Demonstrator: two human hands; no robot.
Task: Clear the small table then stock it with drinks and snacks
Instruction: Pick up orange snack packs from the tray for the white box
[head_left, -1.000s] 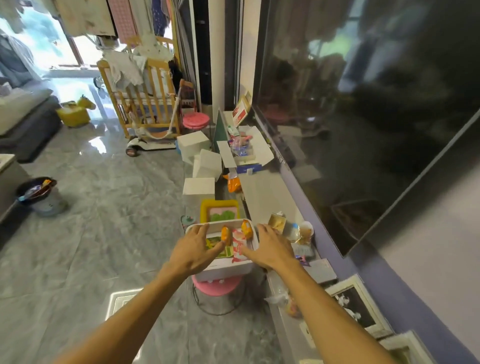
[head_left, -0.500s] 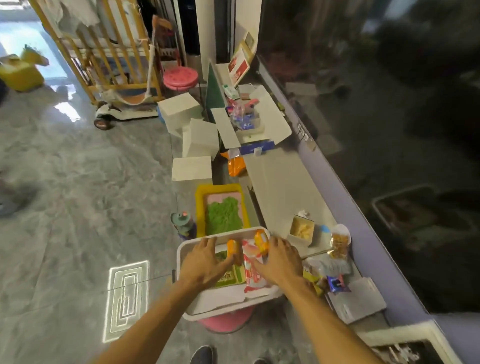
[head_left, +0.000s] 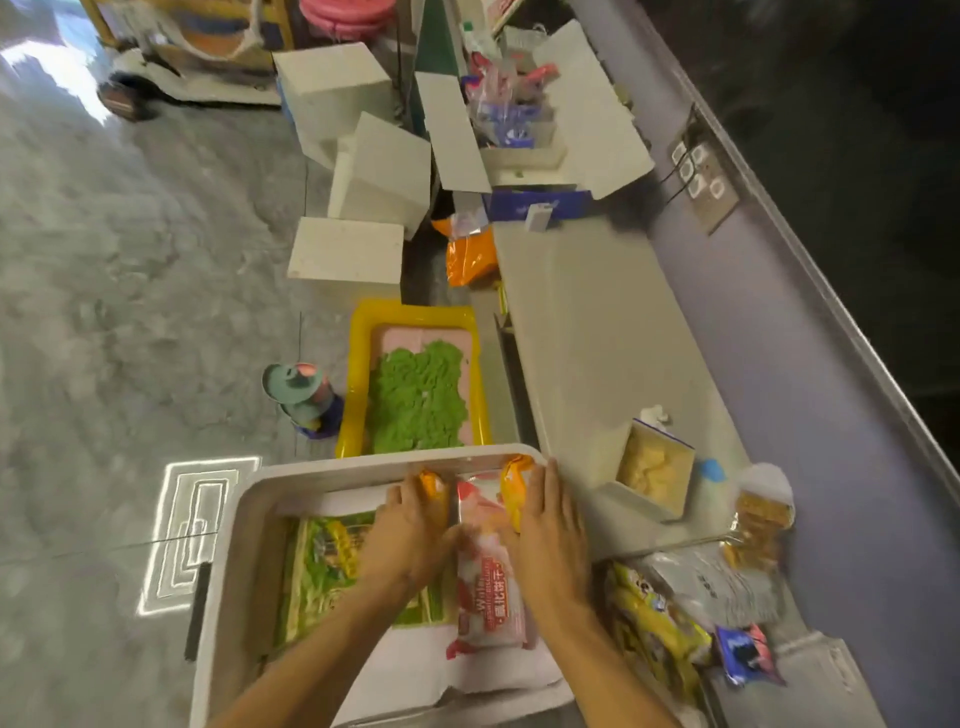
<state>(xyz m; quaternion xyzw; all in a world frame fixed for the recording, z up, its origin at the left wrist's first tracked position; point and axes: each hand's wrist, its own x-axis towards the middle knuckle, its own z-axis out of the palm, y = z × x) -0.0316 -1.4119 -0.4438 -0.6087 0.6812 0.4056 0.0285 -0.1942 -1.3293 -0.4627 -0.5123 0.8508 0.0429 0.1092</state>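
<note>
- Two hands down inside the white tray-top table (head_left: 244, 519): left hand (head_left: 402, 540) and right hand (head_left: 550, 535), both palm-down near the far rim.
- Left hand rests on an orange packet (head_left: 435, 492); fingers curl over it, but I can't tell if it's a real grasp or just a press.
- Right hand lies flat, fingers extended, against a second orange packet (head_left: 514, 486) — not closed on anything as far as I can see.
- Pink-and-white biscuit pack (head_left: 488, 592) lies lengthwise between my hands; green snack bag (head_left: 332, 566) lies flat to its left, partly under my left wrist.
- Stocking looks underway: snacks are in the tray; I see no drinks on it.
- More supplies on the grey ledge (head_left: 587, 332) to the right: open white box (head_left: 655, 474) of pale pieces, a yellow packet (head_left: 654, 618), a blue wrapper (head_left: 743, 654).
- Risks, my read:
  - Orange packets sit tight to the far rim; a push forward could tip them over the edge into the yellow tray (head_left: 358, 374) of green sand (head_left: 418, 400) just beyond.
  - Leaning weight on one side could rock the table; its support is out of view.
  - Right elbow swings near the ledge pile; could sweep the packets off.
  - Frame is blurred, so finger contact is uncertain.
</note>
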